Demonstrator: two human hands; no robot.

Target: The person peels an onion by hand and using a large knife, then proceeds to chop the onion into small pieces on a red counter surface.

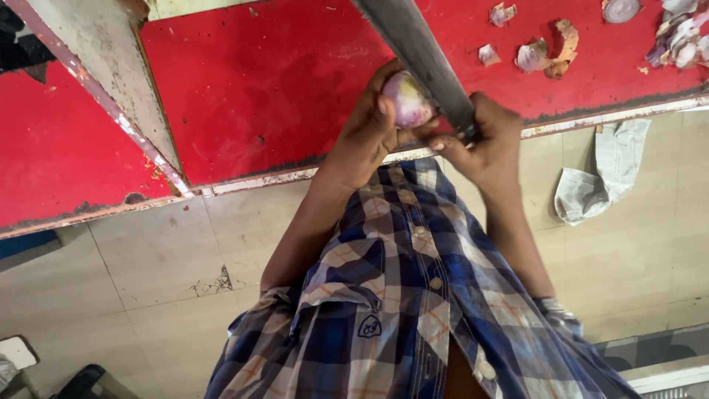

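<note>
Here's the onion (408,98), a peeled purple-and-white bulb, held up in the air just above the near edge of the red worktop (258,81), not resting on it. The left hand (367,131) cradles it, fingers (384,111) curled snugly round the bulb's left side and underside. Right against the onion's right flank lies the big knife (413,48), its long grey blade running up and away across the worktop. The right hand (484,140) is wrapped tight round the handle end, fingers closed on it, thumb reaching toward the bulb.

This looks like trimming or peeling in the hand, and to do that well the blade wants short, shallow strokes, edge turned away from the cradling thumb, with the bulb rotated by the left hand rather than the knife chasing round it. That long blade is a lot of steel for such a small bulb, so gripping close to the blade, as here, seems the wise choice. Exactly where the edge bites the onion I can't quite make out; the hands crowd it.

Further out, loose onion skins (550,53) and cut pieces (683,33) lie at the far right of the worktop. Below, a crumpled newspaper (602,174) rests on the tiled floor (162,251), and the person's blue checked shirt (399,310) fills the foreground.
</note>
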